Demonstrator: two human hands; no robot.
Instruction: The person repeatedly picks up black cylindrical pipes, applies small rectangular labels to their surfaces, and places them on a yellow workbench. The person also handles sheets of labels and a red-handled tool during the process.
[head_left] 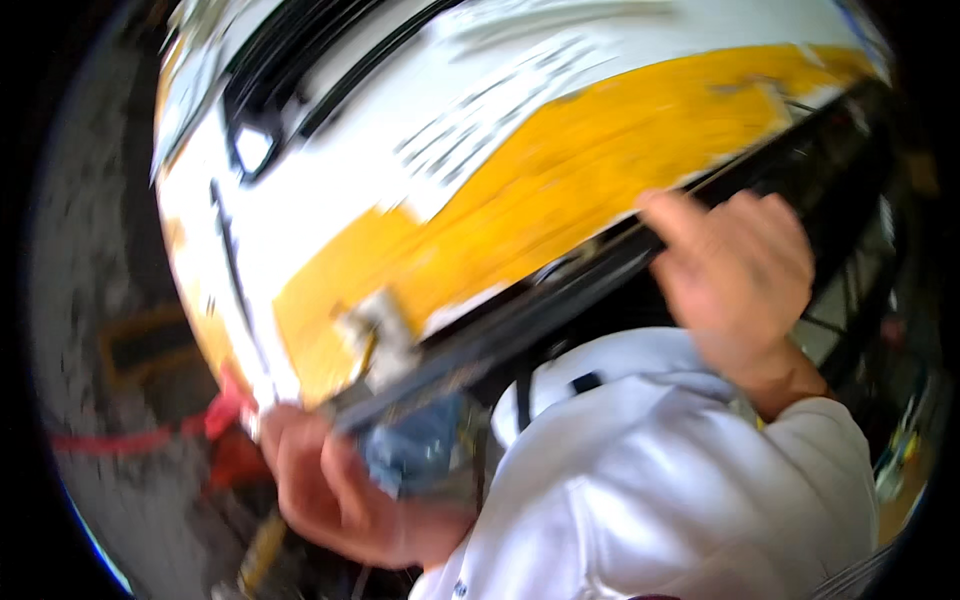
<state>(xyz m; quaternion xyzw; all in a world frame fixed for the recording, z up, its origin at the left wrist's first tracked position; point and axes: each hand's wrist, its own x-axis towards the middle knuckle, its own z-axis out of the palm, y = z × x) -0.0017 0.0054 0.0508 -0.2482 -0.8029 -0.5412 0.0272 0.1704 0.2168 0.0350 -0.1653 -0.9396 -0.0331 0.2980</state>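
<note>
A long black bar [520, 315] runs slantwise along the near side of the worktable, its left end lower than the rest. My left hand [330, 490] is closed at the bar's left end, with its fingers curled. Farther right, my right hand [735, 270] grips the bar, the thumb stretched along its upper side and the other fingers bent over. Both hands are smeared by motion. Close behind the bar, a crumpled whitish piece [385, 335] lies on the table's yellow surface [600, 150].
Long black strips [330, 60] lie at the table's far left. White sheets [490, 120] with dark stripes rest on the yellow covering. A red strap [215, 415] hangs off the left corner. Below the bar is a bluish plastic bag [410, 445].
</note>
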